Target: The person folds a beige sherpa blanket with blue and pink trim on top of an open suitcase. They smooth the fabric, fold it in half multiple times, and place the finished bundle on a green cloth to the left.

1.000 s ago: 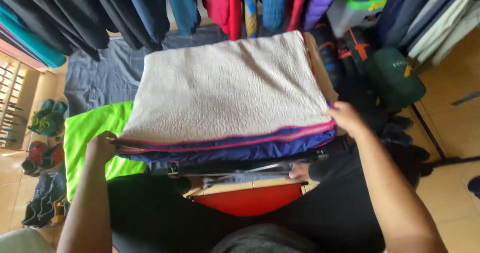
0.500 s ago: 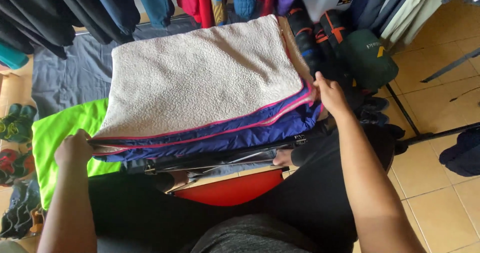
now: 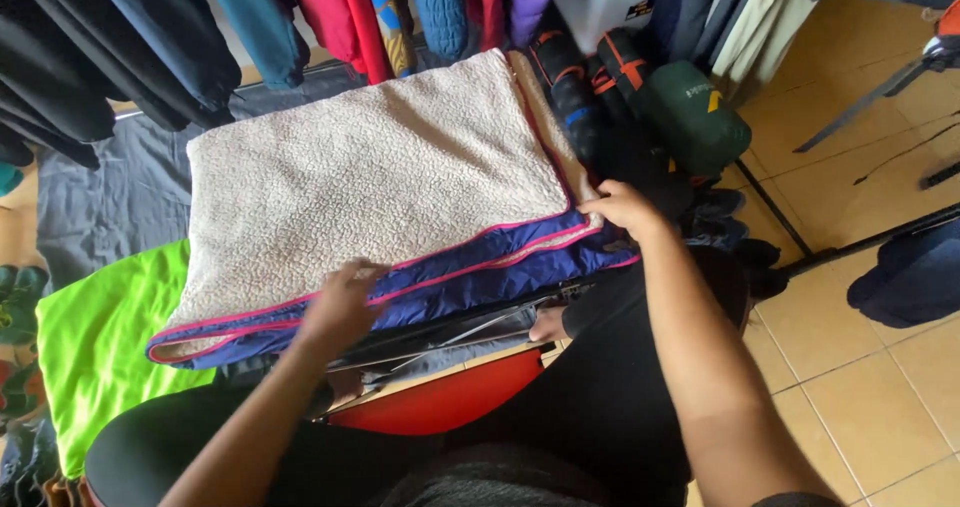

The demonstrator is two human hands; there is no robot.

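A folded cream fleece blanket [image 3: 380,182] with blue lining and pink piping lies across my lap on a stack of dark items and a red object [image 3: 440,402]. My left hand [image 3: 340,302] rests on the blanket's near edge around its middle, fingers on the blue and pink hem. My right hand [image 3: 622,210] pinches the blanket's near right corner. Both arms reach forward from the bottom of the view.
Jackets and garments [image 3: 330,7] hang on a rail above. Rolled dark sleeping bags [image 3: 640,97] stand at the right. A bright green cloth [image 3: 95,347] lies at the left, a grey sheet [image 3: 110,207] behind it. Tiled floor [image 3: 860,367] at right, shoes at the far left.
My left hand has slid from the blanket's left corner towards the middle of its near edge. The right hand stays at the right corner. The camera view has shifted slightly.
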